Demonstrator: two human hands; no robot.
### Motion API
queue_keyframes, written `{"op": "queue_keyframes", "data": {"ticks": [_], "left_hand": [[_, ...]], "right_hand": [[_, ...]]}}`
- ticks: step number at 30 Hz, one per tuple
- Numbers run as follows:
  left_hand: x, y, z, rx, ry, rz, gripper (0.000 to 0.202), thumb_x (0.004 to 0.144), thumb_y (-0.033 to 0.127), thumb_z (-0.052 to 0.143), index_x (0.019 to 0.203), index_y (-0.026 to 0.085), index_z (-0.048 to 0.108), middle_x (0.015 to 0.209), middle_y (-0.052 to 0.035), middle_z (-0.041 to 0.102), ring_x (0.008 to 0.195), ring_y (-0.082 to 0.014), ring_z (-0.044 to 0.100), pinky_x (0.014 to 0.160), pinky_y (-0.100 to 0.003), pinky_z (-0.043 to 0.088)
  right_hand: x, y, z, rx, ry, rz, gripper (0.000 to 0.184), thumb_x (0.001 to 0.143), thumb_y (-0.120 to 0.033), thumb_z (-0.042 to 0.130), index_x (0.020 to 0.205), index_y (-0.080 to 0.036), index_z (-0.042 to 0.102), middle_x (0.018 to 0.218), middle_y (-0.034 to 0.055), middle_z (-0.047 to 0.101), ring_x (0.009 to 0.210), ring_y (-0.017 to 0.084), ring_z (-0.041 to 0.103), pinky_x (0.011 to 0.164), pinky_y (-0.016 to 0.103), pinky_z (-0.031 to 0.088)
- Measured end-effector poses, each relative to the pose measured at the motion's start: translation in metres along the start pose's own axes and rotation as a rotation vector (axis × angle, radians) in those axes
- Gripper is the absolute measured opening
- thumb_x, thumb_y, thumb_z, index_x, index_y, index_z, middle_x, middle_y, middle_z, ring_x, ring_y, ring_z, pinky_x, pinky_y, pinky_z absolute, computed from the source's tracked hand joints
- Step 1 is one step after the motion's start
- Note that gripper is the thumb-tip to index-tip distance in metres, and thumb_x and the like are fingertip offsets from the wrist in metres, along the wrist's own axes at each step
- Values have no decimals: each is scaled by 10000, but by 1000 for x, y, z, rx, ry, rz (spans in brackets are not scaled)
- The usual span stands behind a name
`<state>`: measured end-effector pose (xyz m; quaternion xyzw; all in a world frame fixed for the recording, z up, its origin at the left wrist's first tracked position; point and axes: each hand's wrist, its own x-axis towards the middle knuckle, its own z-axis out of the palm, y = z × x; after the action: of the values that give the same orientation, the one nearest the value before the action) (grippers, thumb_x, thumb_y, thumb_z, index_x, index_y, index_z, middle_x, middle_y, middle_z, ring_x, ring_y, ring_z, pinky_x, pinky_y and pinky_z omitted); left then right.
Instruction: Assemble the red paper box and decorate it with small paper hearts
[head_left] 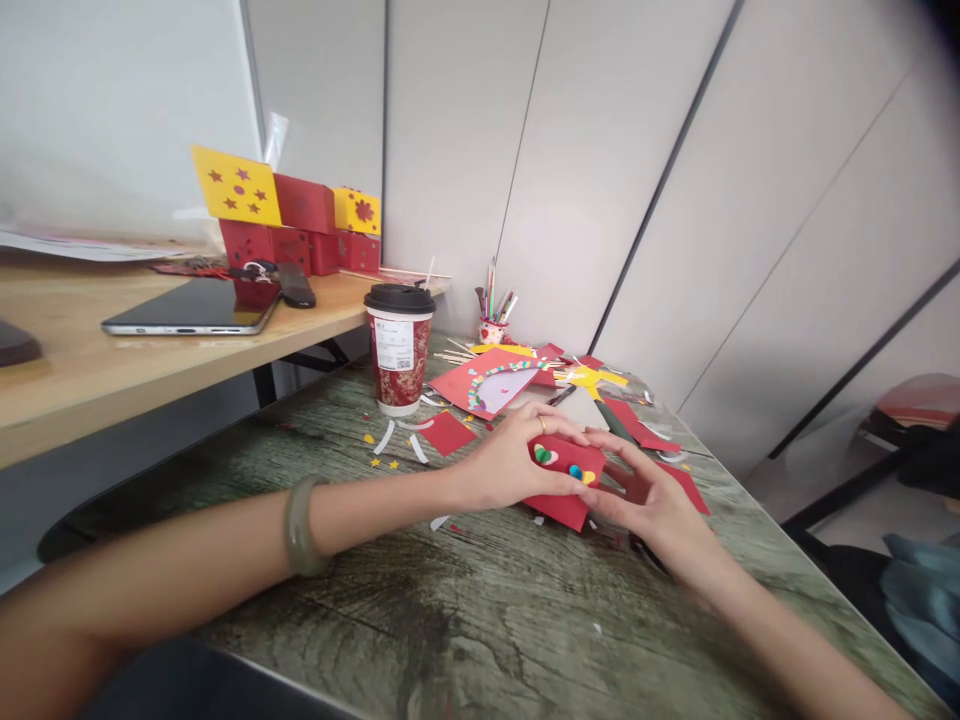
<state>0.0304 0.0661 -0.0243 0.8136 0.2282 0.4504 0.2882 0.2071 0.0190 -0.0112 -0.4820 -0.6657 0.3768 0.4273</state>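
Note:
A small folded red paper piece [564, 472] with green, blue and yellow dots lies on the grey-green table [465, 600]. My left hand [510, 455], with a ring on one finger and a bangle on the wrist, grips its left side, fingers curled over the top edge. My right hand [645, 500] pinches its right side, thumb against the paper. Both hands rest low on the table.
A red paper cup with a black lid [398, 345] stands behind my left hand. Red and yellow paper scraps [525, 385], sticks and a pot of pens [493, 320] lie beyond. A wooden shelf at left holds a tablet [187, 310] and paper boxes [292, 225].

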Motion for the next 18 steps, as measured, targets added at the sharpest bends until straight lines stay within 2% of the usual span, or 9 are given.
{"op": "queue_keyframes", "data": {"ticks": [5, 10, 18], "left_hand": [[1, 0, 1, 8, -19, -1, 370, 660, 351, 679, 997, 231, 582, 1102, -37, 539, 1100, -178, 459, 962, -339, 349], [1, 3, 0, 21, -33, 2, 387, 651, 364, 683, 997, 222, 583, 1114, -45, 542, 1104, -182, 458, 959, -333, 353], [1, 3, -1, 8, -44, -5, 407, 629, 350, 703, 995, 221, 580, 1120, -49, 532, 1104, -178, 457, 961, -331, 358]], "right_hand": [[1, 0, -2, -22, 12, -8, 387, 685, -367, 631, 1050, -289, 531, 1361, 32, 378, 1180, 239, 444, 938, 376, 414], [3, -1, 1, -118, 48, -46, 392, 659, -374, 645, 1019, -270, 531, 1319, 52, 420, 1174, 240, 449, 955, 400, 397], [3, -2, -2, -151, 30, -49, 383, 674, -383, 616, 1028, -273, 520, 1311, 55, 420, 1169, 233, 454, 941, 396, 415]]}}
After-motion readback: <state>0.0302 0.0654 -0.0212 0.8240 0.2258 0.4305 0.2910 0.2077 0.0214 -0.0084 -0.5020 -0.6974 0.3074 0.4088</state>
